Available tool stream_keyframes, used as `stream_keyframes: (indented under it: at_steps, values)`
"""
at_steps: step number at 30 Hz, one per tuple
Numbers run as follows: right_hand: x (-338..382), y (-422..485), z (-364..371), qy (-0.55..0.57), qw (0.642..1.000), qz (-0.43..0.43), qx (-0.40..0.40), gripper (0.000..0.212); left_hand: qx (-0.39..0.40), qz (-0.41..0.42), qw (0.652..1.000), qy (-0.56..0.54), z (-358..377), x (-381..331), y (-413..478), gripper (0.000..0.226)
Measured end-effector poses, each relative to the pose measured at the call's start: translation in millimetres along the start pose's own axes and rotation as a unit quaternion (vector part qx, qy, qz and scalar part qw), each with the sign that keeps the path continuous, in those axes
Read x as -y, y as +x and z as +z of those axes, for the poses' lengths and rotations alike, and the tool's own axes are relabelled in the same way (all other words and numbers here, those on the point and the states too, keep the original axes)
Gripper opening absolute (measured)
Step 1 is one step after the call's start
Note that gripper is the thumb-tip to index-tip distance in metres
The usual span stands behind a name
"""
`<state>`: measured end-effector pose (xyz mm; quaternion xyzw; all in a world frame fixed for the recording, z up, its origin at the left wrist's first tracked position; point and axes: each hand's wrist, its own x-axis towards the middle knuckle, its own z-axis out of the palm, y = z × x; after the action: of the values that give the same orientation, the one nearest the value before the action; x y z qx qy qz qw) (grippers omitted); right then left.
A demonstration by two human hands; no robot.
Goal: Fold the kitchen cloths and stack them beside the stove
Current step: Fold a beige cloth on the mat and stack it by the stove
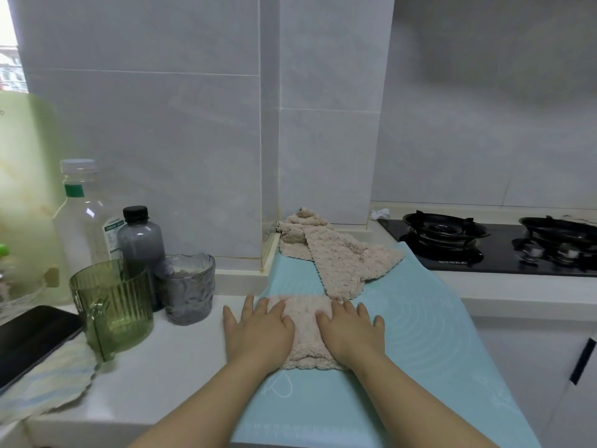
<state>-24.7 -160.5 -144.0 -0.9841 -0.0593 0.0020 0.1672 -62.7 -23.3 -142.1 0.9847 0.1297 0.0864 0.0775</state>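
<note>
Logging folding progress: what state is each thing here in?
Folded pink fleece cloth: flat on the pale blue mat, under both hands.
Left hand: open, pressing it.
Right hand: open, pressing it.
Loose pink fleece cloths: unfolded, heaped behind.
Black gas stove: no flame visible.
Clear plastic bottle: upright, capped.

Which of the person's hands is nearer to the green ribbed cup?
Left. The left hand lies flat on the folded cloth, just right of the green cup; the right hand presses the cloth's other side, farther away.
</note>
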Motion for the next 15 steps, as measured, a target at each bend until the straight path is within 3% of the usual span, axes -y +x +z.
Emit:
stream_keyframes:
  at_steps: [1, 3, 5, 7, 10, 12, 15]
  values:
    - [0.2, -2.9, -0.8, -0.002, 1.0, 0.012, -0.024, 0.06, -0.024, 0.002, 1.0, 0.008, 0.5, 0.2, -0.9, 0.052]
    - [0.0, -7.2, 0.5, -0.009, 0.994, 0.028, -0.108, 0.056, -0.145, 0.03, 0.989, 0.021, -0.9, -0.6, -6.2, 0.056]
    - [3.8, -13.3, 1.3, -0.032, 0.972, 0.008, -0.233, 0.043, -0.226, 0.095, 0.969, 0.032, 1.0, -1.1, -11.0, 0.032]
    - [7.1, -24.6, -1.4, -0.055, 0.953, -0.032, -0.296, 0.041, -0.24, 0.11, 0.964, 0.024, -1.9, -2.8, -16.1, 0.008]
    - [3.8, -33.0, -4.0, -0.044, 0.981, 0.021, -0.187, 0.053, -0.139, 0.055, 0.986, -0.066, -1.0, 0.3, -18.1, 0.025]
    - [-5.1, -31.0, -8.7, -0.021, 0.994, 0.032, -0.107, 0.062, -0.093, 0.057, 0.983, -0.148, -0.4, 8.5, -16.4, 0.032]
    - [-7.7, -33.5, -15.5, 0.017, 0.998, 0.036, -0.047, 0.063, -0.049, 0.069, 0.97, -0.227, -2.6, 18.8, -17.4, 0.03]
